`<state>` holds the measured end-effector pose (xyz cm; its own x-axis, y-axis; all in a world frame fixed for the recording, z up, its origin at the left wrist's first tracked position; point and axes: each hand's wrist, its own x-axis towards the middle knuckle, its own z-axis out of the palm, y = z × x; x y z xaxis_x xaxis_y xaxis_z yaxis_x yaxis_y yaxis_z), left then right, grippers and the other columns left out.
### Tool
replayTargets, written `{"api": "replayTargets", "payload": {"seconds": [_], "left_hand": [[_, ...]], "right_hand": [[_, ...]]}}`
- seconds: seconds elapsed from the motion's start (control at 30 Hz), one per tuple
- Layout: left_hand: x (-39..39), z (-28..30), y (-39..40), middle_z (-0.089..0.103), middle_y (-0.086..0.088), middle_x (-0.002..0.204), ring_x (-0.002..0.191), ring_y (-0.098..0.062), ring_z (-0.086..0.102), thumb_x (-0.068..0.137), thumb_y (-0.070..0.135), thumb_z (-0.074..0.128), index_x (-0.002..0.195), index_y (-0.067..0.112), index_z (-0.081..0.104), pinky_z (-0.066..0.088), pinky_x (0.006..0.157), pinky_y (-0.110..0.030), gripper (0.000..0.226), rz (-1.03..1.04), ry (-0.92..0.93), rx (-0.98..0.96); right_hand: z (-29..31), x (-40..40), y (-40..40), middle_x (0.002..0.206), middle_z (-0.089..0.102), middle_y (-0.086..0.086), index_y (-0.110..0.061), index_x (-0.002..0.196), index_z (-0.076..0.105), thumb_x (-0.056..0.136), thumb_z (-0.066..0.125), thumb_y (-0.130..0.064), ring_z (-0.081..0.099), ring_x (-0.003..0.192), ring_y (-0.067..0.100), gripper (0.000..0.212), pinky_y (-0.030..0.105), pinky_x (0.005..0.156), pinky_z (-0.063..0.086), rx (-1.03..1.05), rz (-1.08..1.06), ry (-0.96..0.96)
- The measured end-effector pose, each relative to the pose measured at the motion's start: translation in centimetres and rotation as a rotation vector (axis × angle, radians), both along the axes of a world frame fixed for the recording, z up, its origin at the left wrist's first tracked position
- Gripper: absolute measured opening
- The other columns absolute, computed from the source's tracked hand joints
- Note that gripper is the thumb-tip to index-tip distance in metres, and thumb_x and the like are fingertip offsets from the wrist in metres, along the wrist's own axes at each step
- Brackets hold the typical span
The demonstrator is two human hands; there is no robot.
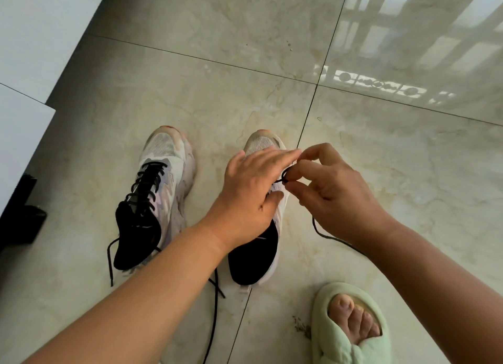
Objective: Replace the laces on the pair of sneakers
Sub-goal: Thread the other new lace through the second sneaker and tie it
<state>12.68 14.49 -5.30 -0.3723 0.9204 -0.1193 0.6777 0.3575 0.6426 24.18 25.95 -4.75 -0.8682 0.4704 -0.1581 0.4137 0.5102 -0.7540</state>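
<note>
Black lace [285,176] is being put into the right shoe [265,143], which stands on the shiny floor [245,77] with its toe pointing away from the person. The right hand [334,192] pinches a little loop of the lace between thumb and first finger, just over the front holes of that shoe. The rest of the lace hangs down under this hand and trails back along the floor toward the person. The left hand [250,189] lies on top of the shoe with its fingers mostly straight, holding it still; it grips nothing that I can see. The holes are hidden under the hands, so I cannot tell how many are filled. The left shoe [160,178] stands beside it, a little apart, and already has black lace all the way up. I think the next pull should go along the shoe, from toe toward heel, and the right hand is the one to do it. A foot in a green slipper [343,333] is near the heel.
</note>
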Motion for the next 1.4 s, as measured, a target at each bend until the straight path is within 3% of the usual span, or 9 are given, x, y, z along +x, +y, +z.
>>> {"api": "replayTargets", "payload": {"seconds": [0.2, 0.3, 0.4, 0.6, 0.8, 0.9, 1.0, 1.1, 1.4], "left_hand": [[1.5, 0.0, 0.0, 0.054, 0.005, 0.093, 0.099, -0.014, 0.050, 0.067, 0.047, 0.076, 0.098, 0.020, 0.069, 0.030, 0.093, -0.033, 0.042, 0.229, -0.039, -0.061], [2.6, 0.0, 1.1, 0.051, 0.003, 0.082, 0.088, -0.018, 0.049, 0.073, 0.034, 0.076, 0.076, 0.023, 0.063, 0.038, 0.087, -0.039, 0.017, 0.330, -0.171, -0.008], [2.9, 0.6, 1.7, 0.044, 0.010, 0.071, 0.078, -0.014, 0.045, 0.083, 0.021, 0.068, 0.058, 0.033, 0.047, 0.042, 0.084, -0.046, 0.035, 0.386, -0.333, 0.034], [0.2, 1.1, -2.6, 0.065, 0.000, 0.072, 0.073, -0.019, 0.062, 0.087, 0.032, 0.053, 0.083, 0.008, 0.067, 0.047, 0.079, -0.044, 0.029, 0.304, -0.247, 0.051], [-1.0, 1.5, -5.1, 0.059, 0.007, 0.072, 0.078, -0.014, 0.056, 0.092, 0.036, 0.051, 0.080, 0.009, 0.066, 0.044, 0.077, -0.033, 0.033, 0.298, -0.132, 0.019], [-1.0, 1.7, -4.4, 0.065, 0.002, 0.070, 0.071, -0.015, 0.060, 0.088, 0.028, 0.057, 0.083, 0.009, 0.070, 0.047, 0.070, -0.035, 0.023, 0.322, -0.162, 0.046], [-0.6, 1.8, -3.1, 0.067, 0.004, 0.066, 0.061, -0.012, 0.062, 0.085, 0.021, 0.066, 0.085, 0.014, 0.074, 0.049, 0.062, -0.035, 0.010, 0.307, -0.198, 0.066], [-0.6, 2.0, -2.1, 0.065, 0.006, 0.065, 0.062, -0.010, 0.059, 0.082, 0.020, 0.070, 0.077, 0.016, 0.074, 0.046, 0.061, -0.032, 0.007, 0.296, -0.153, 0.079], [-2.0, 1.6, -3.7, 0.068, -0.002, 0.077, 0.075, -0.019, 0.063, 0.083, 0.018, 0.067, 0.083, 0.014, 0.075, 0.050, 0.072, -0.040, 0.008, 0.321, -0.124, 0.028]], "right_hand": [[0.7, -0.8, 0.6, 0.068, 0.053, -0.011, -0.023, 0.077, 0.069, 0.084, 0.066, -0.017, 0.047, 0.060, 0.001, 0.010, 0.010, 0.056, 0.034, -0.233, -0.161, 0.115], [1.3, -1.3, 0.5, 0.056, 0.060, -0.010, -0.014, 0.076, 0.067, 0.086, 0.062, -0.010, 0.053, 0.052, -0.001, 0.012, 0.007, 0.050, 0.037, -0.437, -0.181, 0.153], [1.2, -1.5, 0.9, 0.058, 0.062, -0.004, -0.011, 0.077, 0.066, 0.086, 0.062, -0.008, 0.055, 0.052, 0.001, 0.011, 0.008, 0.051, 0.038, -0.385, -0.185, 0.168], [-1.4, -0.5, 3.5, 0.072, 0.059, 0.002, -0.005, 0.086, 0.064, 0.089, 0.056, -0.010, 0.055, 0.066, 0.028, 0.010, 0.036, 0.060, 0.045, 0.290, -0.118, -0.025], [-2.7, -0.3, 4.0, 0.096, 0.058, 0.010, -0.005, 0.098, 0.064, 0.093, 0.047, -0.011, 0.055, 0.073, 0.035, 0.019, 0.031, 0.059, 0.034, 0.550, -0.059, -0.352], [-0.8, -0.9, 2.1, 0.112, 0.061, 0.011, -0.003, 0.110, 0.064, 0.083, 0.049, 0.001, 0.063, 0.072, 0.036, 0.031, 0.039, 0.059, 0.051, 0.462, -0.064, -0.031], [1.3, -1.7, -0.9, 0.110, 0.066, 0.004, -0.007, 0.114, 0.063, 0.073, 0.042, -0.002, 0.066, 0.081, 0.014, 0.046, 0.023, 0.067, 0.053, 0.156, 0.198, 0.239], [1.2, -1.8, -1.5, 0.090, 0.071, 0.001, -0.008, 0.109, 0.066, 0.075, 0.052, 0.005, 0.064, 0.078, 0.007, 0.038, 0.017, 0.070, 0.051, -0.082, 0.255, 0.170], [-2.4, 1.0, 3.0, 0.077, 0.068, 0.014, -0.003, 0.090, 0.070, 0.087, 0.056, -0.006, 0.063, 0.078, 0.033, 0.015, 0.039, 0.067, 0.050, 0.162, -0.081, -0.252]]}}
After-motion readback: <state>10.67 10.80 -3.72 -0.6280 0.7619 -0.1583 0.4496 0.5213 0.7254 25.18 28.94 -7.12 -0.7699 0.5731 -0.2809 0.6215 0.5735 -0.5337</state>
